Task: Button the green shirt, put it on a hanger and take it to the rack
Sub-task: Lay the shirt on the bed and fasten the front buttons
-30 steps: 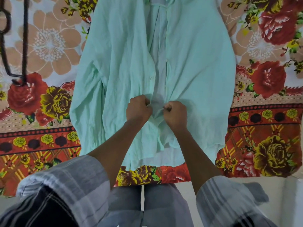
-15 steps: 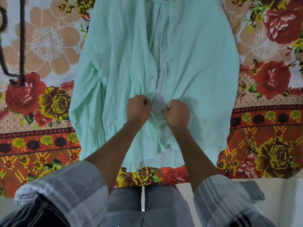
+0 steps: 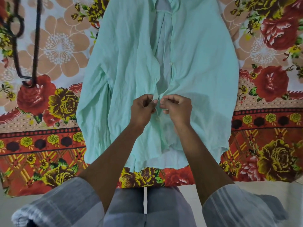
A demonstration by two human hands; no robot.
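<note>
Head view: looks down on a pale mint-green cotton shirt (image 3: 124, 76) spread flat, front up, on a bed covered by a floral sheet (image 3: 270, 128) of red, yellow and peach flowers.
Shirt: collar at the far end, hem toward the person; the front panels gape apart above the hands, with one small white button (image 3: 172, 63) showing on the right-hand edge; below the hands the panels meet.
Left hand (image 3: 142, 110): fingers curled, thumb and fingertips pinching the edge of the left front panel at mid-length.
Right hand (image 3: 177, 108): fingers curled, pinching the edge of the opposite panel just beside the left hand; whether a button sits between its fingertips I cannot tell.
Hands together: nearly touching over the shirt's centre line.
Hanger: a dark metal hanger (image 3: 35, 46) lies on the sheet at far left, apart from the shirt.
Person: grey striped sleeves (image 3: 62, 205) pushed up on both forearms, grey trousers (image 3: 131, 208) at the bottom edge.
</note>
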